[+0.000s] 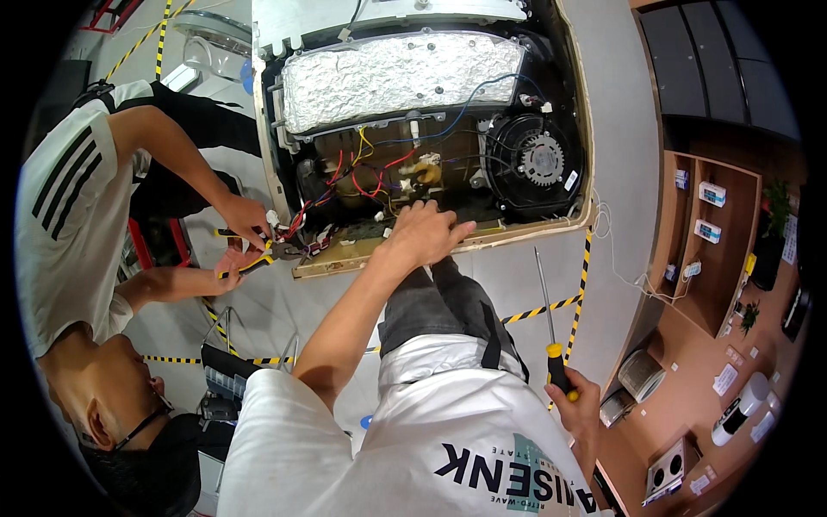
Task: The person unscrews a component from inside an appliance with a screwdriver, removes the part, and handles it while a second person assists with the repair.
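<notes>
My left hand rests at the near rim of an opened appliance housing. Its thumb is stretched out to the right, and its fingers bend down inside the rim, their tips partly hidden. Beyond them are red, yellow and blue wires and white connectors. My right hand, off to the right, grips a screwdriver by its yellow and black handle. The long shaft points up, apart from the appliance. At the left, a co-worker's hands hold yellow and black pliers at a wire bundle by the housing's corner.
A silver foil-covered box and a round black fan fill the housing. A clear glass bowl-shaped door lies at the far left. Striped tape marks the floor. Shelves and a counter with small appliances stand at the right.
</notes>
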Demonstrator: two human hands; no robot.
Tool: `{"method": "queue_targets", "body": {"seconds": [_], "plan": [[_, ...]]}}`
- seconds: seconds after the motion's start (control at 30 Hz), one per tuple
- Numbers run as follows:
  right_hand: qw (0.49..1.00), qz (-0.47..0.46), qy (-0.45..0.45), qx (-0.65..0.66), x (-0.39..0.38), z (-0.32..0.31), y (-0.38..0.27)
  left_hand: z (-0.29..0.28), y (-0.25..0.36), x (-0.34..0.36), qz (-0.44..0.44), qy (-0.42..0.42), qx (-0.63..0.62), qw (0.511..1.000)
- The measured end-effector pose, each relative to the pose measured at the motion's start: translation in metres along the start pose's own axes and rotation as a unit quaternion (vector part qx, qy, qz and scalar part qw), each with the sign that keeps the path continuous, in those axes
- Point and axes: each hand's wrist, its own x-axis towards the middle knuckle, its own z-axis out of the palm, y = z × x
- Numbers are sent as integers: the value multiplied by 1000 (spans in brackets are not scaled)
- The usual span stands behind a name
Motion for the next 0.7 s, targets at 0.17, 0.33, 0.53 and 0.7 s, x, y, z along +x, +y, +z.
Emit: {"method": "queue_targets", "body": {"seconds": [0.17,0.33,0.53,0.7], "plan": [[1000,-20,7,-21,-3,4,4,14,-6,0,15,84,10,996],[999,-29,2,-16,-5,5,-4,15,-8,-1,18,113,11,993],[999,-40,15,-19,-10,4,-11,-3,16,-5,44,286,-125,949],[999,-39,5,8,-13,5,-7,-41,31,29,80,437,-7,896]]}}
